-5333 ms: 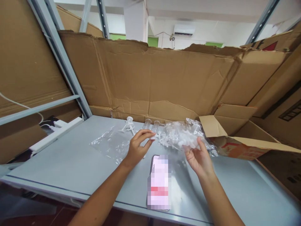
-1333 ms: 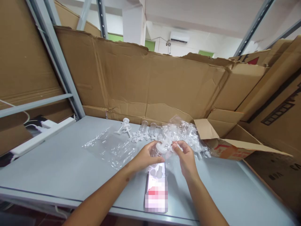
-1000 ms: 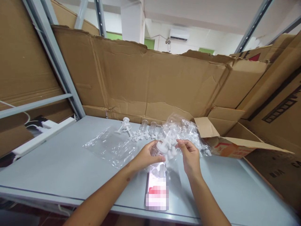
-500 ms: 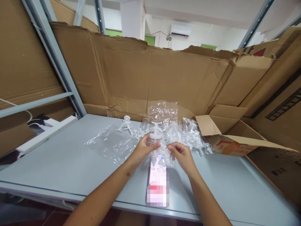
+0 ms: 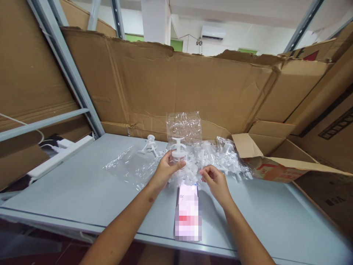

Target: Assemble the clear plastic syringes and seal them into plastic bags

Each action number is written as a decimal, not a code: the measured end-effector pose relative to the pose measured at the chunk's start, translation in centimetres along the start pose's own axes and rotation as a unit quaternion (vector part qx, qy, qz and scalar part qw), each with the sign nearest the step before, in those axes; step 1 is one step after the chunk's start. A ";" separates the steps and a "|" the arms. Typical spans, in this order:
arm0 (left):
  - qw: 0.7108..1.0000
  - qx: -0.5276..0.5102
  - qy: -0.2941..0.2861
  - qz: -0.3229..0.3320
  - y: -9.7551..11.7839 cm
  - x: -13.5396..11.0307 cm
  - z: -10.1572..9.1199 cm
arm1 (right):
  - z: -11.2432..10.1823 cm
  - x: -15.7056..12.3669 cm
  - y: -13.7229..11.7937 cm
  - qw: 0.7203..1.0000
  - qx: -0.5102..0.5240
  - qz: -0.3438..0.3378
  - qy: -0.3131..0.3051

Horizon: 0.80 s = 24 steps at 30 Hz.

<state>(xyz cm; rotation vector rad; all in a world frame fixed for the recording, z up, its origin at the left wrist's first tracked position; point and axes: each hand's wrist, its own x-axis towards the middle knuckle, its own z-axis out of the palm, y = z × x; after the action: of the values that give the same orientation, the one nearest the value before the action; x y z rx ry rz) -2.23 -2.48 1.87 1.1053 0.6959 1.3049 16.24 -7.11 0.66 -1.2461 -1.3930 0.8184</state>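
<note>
My left hand is wrapped round a clear plastic syringe with a white plunger, its T-shaped handle upward. Its lower part is hidden by the hand and by a crinkled clear bag with small white plastic parts. The fingers of my right hand are pinched together at the right side of that bag; whatever they hold is too small to make out. Just below lies a lit phone, partly blurred. A raised clear bag shows behind the syringe.
Another white plunger-like piece and a flat clear bag lie on the left. Bagged white parts sit beside an open cardboard box at right. A power strip runs along the left; cardboard walls the grey table's back.
My left hand and the syringe have shifted slightly left and up. My right hand has moved a little right, widening the gap between the hands. The view has shifted slightly.
</note>
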 end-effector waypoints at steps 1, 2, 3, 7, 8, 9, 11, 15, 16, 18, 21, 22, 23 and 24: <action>1.000 -0.004 -0.001 -0.003 0.0 0.0 -0.1 | 0.0 0.0 0.0 1.000 0.014 0.002 -0.015; 1.000 -0.008 0.000 -0.006 0.0 0.1 -0.2 | -0.1 -0.1 0.0 0.998 0.036 0.013 -0.044; 1.000 -0.011 0.003 -0.008 0.1 0.1 -0.3 | -0.2 -0.1 -0.1 0.994 0.059 0.030 -0.082; 1.000 -0.014 0.021 -0.001 0.2 0.3 -0.7 | -0.4 -0.2 -0.3 0.980 0.081 0.072 -0.167; 1.000 -0.013 0.020 0.001 0.2 0.3 -0.7 | -0.4 -0.2 -0.4 0.981 0.075 0.072 -0.162; 1.000 -0.012 0.018 0.004 0.2 0.3 -0.7 | -0.4 -0.2 -0.4 0.983 0.070 0.073 -0.153; 1.000 -0.011 0.016 0.017 0.1 0.3 -0.6 | -0.5 -0.2 -0.5 0.985 0.056 0.078 -0.146; 1.000 0.004 -0.009 0.019 0.1 -0.1 -0.1 | -1.4 -0.2 -1.0 0.982 0.008 0.052 -0.179; 1.000 0.007 -0.021 0.012 0.2 -0.2 0.0 | -1.7 -0.1 -1.2 0.983 0.007 0.034 -0.180; 0.999 0.012 -0.049 -0.005 0.1 -0.6 0.3 | -2.2 -0.1 -1.5 0.985 0.042 0.010 -0.165; 0.994 0.033 -0.096 -0.038 -0.3 -1.5 1.1 | -2.2 0.1 -1.5 0.987 0.125 0.010 -0.102; 0.991 0.046 -0.111 -0.052 -0.6 -1.9 1.3 | -2.1 0.2 -1.5 0.986 0.147 0.014 -0.077; 0.988 0.059 -0.126 -0.066 -0.9 -2.2 1.6 | -2.0 0.3 -1.4 0.985 0.164 0.018 -0.054; 0.985 0.070 -0.139 -0.078 -1.2 -2.5 1.8 | -1.8 0.3 -1.4 0.983 0.178 0.025 -0.033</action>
<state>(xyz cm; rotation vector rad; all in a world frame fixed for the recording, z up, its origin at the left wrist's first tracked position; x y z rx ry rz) -0.60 -5.16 0.97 1.2906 0.6570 0.9555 17.69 -7.41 2.41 -0.9855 -1.2063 1.0988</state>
